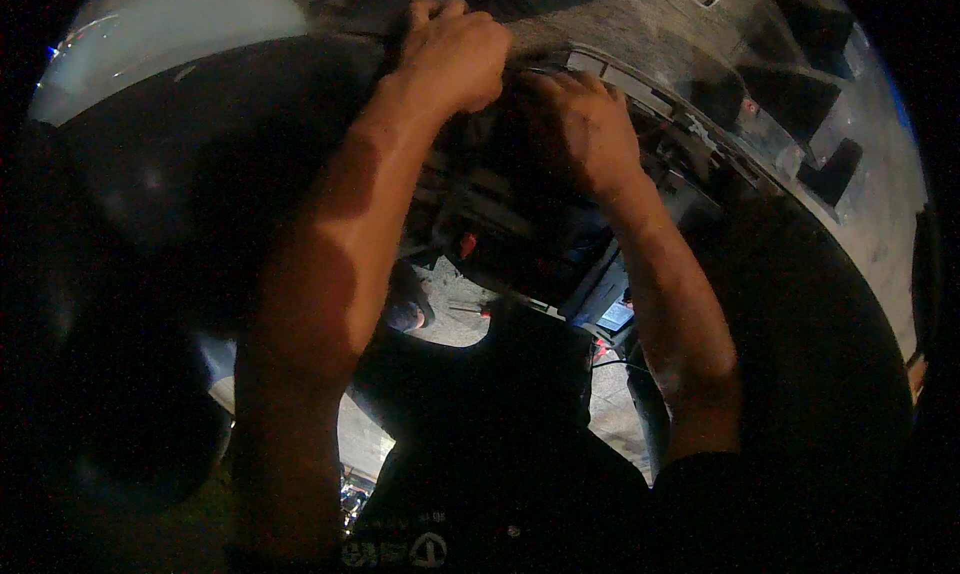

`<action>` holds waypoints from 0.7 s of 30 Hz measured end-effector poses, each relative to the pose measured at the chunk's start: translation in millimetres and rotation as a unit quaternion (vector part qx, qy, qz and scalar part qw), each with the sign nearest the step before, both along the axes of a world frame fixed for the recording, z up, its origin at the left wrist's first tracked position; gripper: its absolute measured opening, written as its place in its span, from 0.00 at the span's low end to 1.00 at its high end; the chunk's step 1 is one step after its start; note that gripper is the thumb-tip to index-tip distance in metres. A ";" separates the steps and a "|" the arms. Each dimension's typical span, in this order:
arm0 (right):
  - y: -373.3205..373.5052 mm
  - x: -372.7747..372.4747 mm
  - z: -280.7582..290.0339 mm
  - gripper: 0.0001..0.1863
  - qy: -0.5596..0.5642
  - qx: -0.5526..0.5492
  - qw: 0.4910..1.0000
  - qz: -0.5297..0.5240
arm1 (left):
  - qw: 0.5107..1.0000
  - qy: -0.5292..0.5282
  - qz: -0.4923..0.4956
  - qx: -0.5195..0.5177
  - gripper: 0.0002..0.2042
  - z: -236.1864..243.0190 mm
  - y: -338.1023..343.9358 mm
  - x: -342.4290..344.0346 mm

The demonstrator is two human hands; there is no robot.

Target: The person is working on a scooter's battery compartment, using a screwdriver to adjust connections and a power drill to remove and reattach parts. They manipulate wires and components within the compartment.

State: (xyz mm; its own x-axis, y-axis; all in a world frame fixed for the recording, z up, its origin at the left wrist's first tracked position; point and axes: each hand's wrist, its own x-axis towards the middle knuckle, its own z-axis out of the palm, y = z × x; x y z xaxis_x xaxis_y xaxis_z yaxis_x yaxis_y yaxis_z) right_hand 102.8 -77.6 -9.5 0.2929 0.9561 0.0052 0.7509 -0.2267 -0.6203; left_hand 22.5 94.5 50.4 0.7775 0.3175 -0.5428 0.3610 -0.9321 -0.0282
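Note:
Both my arms reach up over a dark opening (500,189) full of framework and parts. My left hand (455,59) is closed above the opening's far edge, its fingers curled forward. Whatever it grips, if anything, is hidden behind the knuckles. Close by on the right, my right hand (590,129) bends its fingers over a dark part by a pale slotted strip (640,89). Its fingertips are out of sight, and deep shadow hides what they hold. Lower in the opening sits a small red piece (468,244).
A large dark curved panel (150,174) fills the left, with a pale glossy surface (190,29) beyond it. Another dark panel (800,304) curves along the right. Below, between my arms, are a lit screen (615,316), a thin black cable (620,363) and speckled floor (455,319).

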 end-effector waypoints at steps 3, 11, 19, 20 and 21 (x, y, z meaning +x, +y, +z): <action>-1.9 -5.0 4.5 0.18 -0.016 0.012 1.000 -0.008 | 1.000 0.005 0.008 -0.015 0.13 -7.3 2.5 2.7; 1.0 -6.1 19.7 0.17 0.006 -0.010 1.000 -0.021 | 0.992 -0.114 -0.006 -0.056 0.14 -20.7 7.1 -20.8; 5.4 2.3 9.6 0.14 0.128 -0.024 0.990 -0.061 | 0.989 -0.136 0.022 -0.047 0.14 -16.6 3.9 -21.6; 6.5 6.9 2.6 0.14 0.165 -0.019 0.984 -0.060 | 0.987 -0.152 0.015 -0.044 0.14 -17.9 4.5 -23.2; 6.2 9.2 -0.5 0.13 0.139 -0.007 0.988 -0.068 | 0.985 -0.168 0.008 -0.042 0.14 -20.7 6.2 -25.3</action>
